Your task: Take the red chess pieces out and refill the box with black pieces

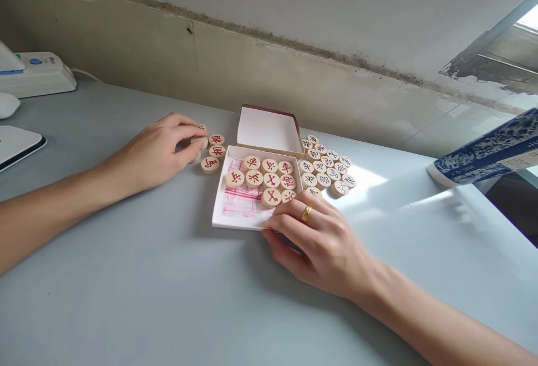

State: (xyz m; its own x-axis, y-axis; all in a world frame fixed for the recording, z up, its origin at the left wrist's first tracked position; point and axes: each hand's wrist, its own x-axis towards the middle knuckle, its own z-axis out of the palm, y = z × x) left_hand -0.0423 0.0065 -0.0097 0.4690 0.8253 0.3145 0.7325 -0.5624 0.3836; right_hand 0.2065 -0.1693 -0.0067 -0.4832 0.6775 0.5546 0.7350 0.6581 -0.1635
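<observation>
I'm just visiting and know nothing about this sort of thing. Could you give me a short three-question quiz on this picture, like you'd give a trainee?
1. What colour are the characters on the discs inside the white tray?
A: black
B: red
C: blue

2. True or false: the right hand wears a gold ring.

3. Where is the left hand?

Key:
1: B.
2: True.
3: At the loose discs to the left of the white tray, as the camera sees it.
</observation>
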